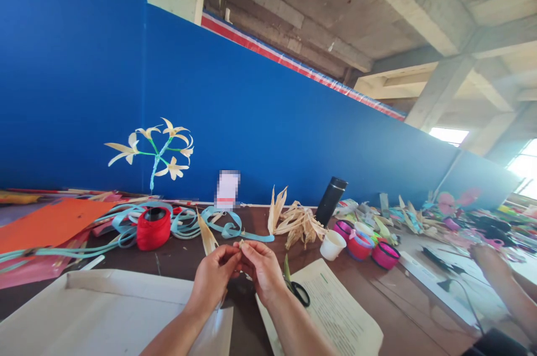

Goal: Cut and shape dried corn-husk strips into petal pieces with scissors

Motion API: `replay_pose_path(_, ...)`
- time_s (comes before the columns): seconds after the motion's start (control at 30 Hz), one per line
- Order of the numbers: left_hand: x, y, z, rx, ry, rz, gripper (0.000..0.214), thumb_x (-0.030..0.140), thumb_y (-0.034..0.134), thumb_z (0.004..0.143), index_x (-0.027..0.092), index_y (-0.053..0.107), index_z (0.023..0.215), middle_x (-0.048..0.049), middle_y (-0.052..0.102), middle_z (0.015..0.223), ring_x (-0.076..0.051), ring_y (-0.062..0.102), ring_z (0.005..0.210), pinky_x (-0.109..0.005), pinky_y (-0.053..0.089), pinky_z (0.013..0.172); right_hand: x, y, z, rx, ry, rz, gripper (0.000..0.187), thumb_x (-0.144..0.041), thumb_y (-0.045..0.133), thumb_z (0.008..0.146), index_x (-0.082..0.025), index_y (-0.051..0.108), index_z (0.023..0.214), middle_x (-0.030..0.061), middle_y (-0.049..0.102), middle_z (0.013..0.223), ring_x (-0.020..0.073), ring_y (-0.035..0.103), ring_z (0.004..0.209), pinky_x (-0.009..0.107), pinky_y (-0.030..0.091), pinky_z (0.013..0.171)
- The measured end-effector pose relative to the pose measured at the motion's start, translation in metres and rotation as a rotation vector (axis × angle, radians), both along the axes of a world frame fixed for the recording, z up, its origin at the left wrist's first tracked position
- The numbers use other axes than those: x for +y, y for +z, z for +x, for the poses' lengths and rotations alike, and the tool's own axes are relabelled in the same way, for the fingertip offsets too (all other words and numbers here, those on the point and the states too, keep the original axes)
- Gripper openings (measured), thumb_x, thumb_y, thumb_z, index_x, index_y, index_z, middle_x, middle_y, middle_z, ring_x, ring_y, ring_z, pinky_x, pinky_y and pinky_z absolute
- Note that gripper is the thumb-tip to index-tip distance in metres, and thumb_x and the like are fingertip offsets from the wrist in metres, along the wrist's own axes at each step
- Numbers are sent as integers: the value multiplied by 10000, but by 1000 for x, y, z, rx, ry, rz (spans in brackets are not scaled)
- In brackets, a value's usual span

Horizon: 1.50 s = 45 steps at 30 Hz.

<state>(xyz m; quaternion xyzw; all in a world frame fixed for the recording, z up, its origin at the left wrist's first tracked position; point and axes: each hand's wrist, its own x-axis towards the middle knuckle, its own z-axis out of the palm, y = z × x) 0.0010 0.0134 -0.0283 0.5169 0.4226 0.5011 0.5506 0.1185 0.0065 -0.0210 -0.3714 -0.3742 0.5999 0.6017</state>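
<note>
My left hand (pixel 215 276) and my right hand (pixel 263 267) meet above the dark table (pixel 176 260), fingertips pinched together on a small pale strip of dried husk (pixel 241 244). A longer husk strip (pixel 207 237) rises beside my left hand. Black-handled scissors (pixel 298 291) lie just right of my right wrist on a printed sheet (pixel 335 311). A pile of dried husks (pixel 296 223) sits behind my hands.
A red ribbon spool (pixel 153 227), light blue ribbon (pixel 218 225), orange paper (pixel 46 221) and a husk flower stem (pixel 157 151) stand left. A white cup (pixel 333 244), pink rolls (pixel 385 254) and a black flask (pixel 331 200) are right. Another person's arm (pixel 501 283) rests far right.
</note>
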Motion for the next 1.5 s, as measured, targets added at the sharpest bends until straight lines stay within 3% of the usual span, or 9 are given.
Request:
replay_pose_path(0.1, 1, 0, 0, -16, -3, -11, 274, 425, 609, 654, 173, 628, 759, 5, 642, 687, -152, 615, 631, -248, 505, 589, 1, -1, 0, -61, -26, -12, 243, -334, 733, 647, -135, 693, 782, 45, 662, 724, 129, 575, 589, 240, 453, 548)
replay_pose_path(0.23, 3, -2, 1, -28, -4, -19, 271, 418, 617, 645, 172, 626, 759, 7, 632, 690, -154, 614, 635, -260, 510, 596, 4, -2, 3, -210, -155, -43, 272, -360, 756, 598, -138, 702, 744, -17, 567, 542, 47, 389, 421, 174, 286, 395)
replay_pose_path(0.33, 2, 0, 1, -25, 6, -28, 258, 406, 624, 633, 170, 630, 737, 13, 623, 666, -149, 608, 620, -256, 508, 589, 5, -3, 5, -266, -172, -31, 296, -391, 746, 597, -140, 702, 748, -36, 505, 490, 39, 314, 402, 180, 217, 376)
replay_pose_path(1.1, -2, 6, -2, 41, 20, 56, 265, 421, 580, 673, 182, 630, 775, -3, 643, 690, -157, 613, 625, -259, 513, 607, 4, 0, 7, -261, -149, -14, 347, -423, 734, 588, -131, 676, 766, -82, 374, 433, 31, 232, 382, 191, 152, 377)
replay_pose_path(1.5, -5, 9, -3, 74, 36, 80, 257, 413, 571, 681, 184, 640, 776, -1, 648, 673, -154, 606, 598, -254, 501, 590, 4, -2, 7, -243, -132, 3, 329, -417, 742, 590, -137, 685, 754, -73, 394, 427, 32, 239, 381, 194, 151, 379)
